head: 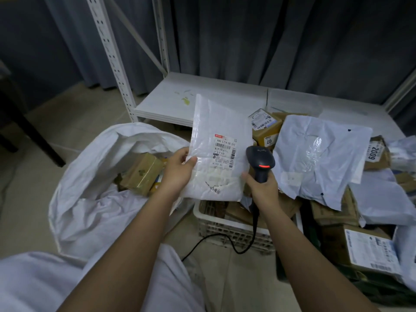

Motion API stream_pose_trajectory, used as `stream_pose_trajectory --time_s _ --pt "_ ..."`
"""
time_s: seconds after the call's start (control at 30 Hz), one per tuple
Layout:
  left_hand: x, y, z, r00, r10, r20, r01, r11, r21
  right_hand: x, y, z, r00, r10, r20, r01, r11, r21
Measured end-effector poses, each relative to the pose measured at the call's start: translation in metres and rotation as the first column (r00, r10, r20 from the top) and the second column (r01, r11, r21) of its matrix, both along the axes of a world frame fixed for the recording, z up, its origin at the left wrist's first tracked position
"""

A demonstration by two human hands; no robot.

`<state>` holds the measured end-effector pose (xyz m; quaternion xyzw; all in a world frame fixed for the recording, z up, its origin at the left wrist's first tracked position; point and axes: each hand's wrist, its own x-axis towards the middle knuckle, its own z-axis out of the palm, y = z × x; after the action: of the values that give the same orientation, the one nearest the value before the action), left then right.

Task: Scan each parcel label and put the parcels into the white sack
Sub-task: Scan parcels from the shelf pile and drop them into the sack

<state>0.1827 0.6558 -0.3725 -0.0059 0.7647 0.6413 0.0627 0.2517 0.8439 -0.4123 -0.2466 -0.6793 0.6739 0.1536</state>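
Holding a flat white mailer point(217, 152) upright at the centre of the frame, the left hand point(180, 170) pinches its lower left edge between thumb and fingers, label point(225, 152) facing the camera. Just right of it, the right hand point(262, 188) is wrapped around the grip of a black scanner point(260, 161), whose head sits beside the label's right edge. The white sack point(90, 199) gapes at lower left, directly beside the left hand, so the drop looks like a short swing leftward.

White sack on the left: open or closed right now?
Open. The white sack gapes at its mouth, and a tan box shows inside.
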Motion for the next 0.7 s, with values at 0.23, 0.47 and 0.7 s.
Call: stream_pose_trajectory --time_s 0.23,0.47,0.7 --pt "0.003 -0.028 0.005 0.993 0.099 0.062 -0.105 0.99 0.1 0.006 -0.015 0.009 0.999 0.007 -0.032 -0.009 0.997 -0.08" --pt "0.005 -0.033 -0.004 0.989 -0.081 0.122 0.078 0.996 0.034 0.004 -0.019 0.013 0.999 -0.035 -0.038 0.035 0.999 -0.004" --pt "-0.001 -0.035 0.002 0.983 0.082 0.165 -0.119 0.965 0.235 0.009 -0.012 0.011 0.998 0.062 -0.032 -0.06 0.997 0.043"
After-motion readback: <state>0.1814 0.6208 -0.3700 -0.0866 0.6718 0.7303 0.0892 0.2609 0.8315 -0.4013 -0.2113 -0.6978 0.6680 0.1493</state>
